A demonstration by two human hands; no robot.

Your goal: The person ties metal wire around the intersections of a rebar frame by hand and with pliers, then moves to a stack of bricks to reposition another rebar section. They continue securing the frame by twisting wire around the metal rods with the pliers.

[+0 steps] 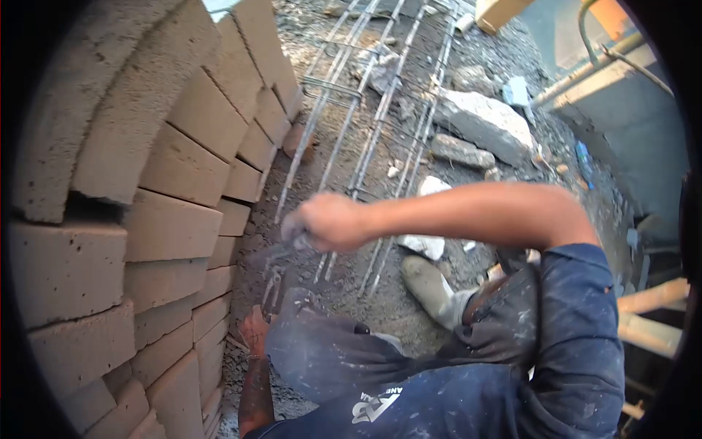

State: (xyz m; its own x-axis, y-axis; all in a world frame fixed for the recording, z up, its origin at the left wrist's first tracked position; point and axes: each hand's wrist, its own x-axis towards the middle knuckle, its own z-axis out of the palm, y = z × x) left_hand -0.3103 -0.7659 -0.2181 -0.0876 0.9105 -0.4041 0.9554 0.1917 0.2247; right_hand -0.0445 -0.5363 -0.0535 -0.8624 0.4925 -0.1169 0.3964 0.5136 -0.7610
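Observation:
My right hand is closed around a grey tool blurred by motion, above the lower left ends of long steel rebars. Thin ties and bent stirrups cross these bars. Lower down, beside my knee, my left hand is near the ground, its fingers partly hidden. A small looped piece of metal shows just above it; whether the fingers hold it is unclear. Stacked tan blocks rise close to the left of both hands.
Broken concrete chunks lie on the rubble beyond the rebars. A reddish stone sits by the block stack. My boot stands on the dirt right of the bars. Wooden pieces and a grey wall are at the right.

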